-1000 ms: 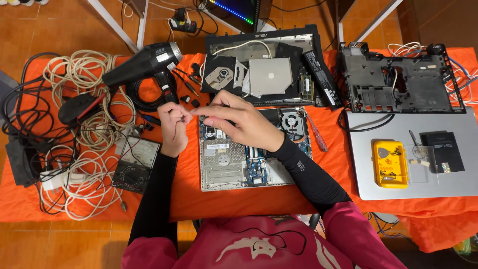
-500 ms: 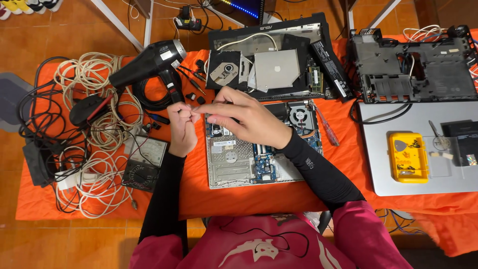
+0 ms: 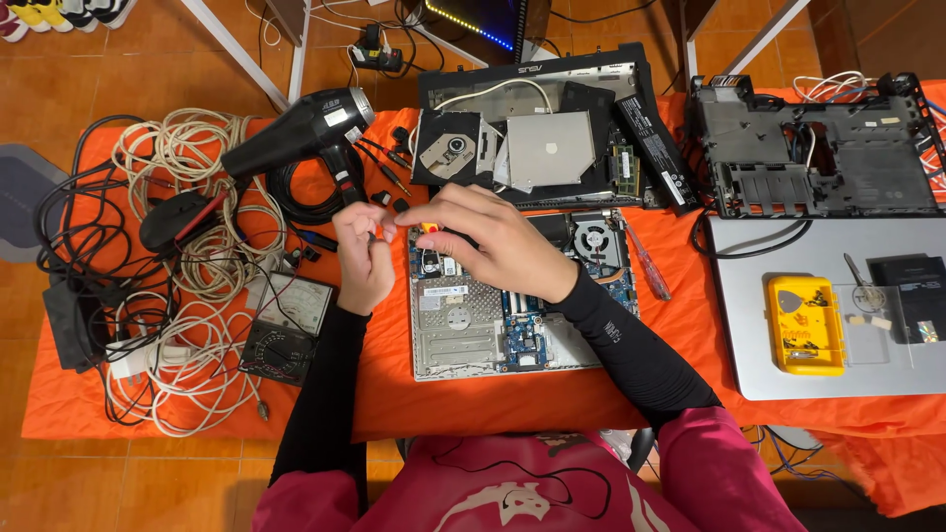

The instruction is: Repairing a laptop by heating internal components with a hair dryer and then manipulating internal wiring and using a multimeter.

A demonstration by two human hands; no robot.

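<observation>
Both hands are held together above the upper left corner of an opened laptop motherboard assembly (image 3: pixel 507 315), which lies on an orange cloth-covered table (image 3: pixel 394 399). The left hand (image 3: pixel 363 258) is curled almost shut, fingertips pinched near a small red-orange part (image 3: pixel 430 232); whether that part is gripped by it cannot be told. The right hand (image 3: pixel 488 244) is arched over the board with fingers bent, its fingertips meeting those of the left at the small part. A black hot-air gun (image 3: pixel 301 133) is seen just above the left hand, an analog multimeter (image 3: pixel 286 325) below it, among coiled cables (image 3: pixel 187 197). A red-handled screwdriver (image 3: pixel 648 266) lies right of the cooling fan (image 3: pixel 596 241)
</observation>
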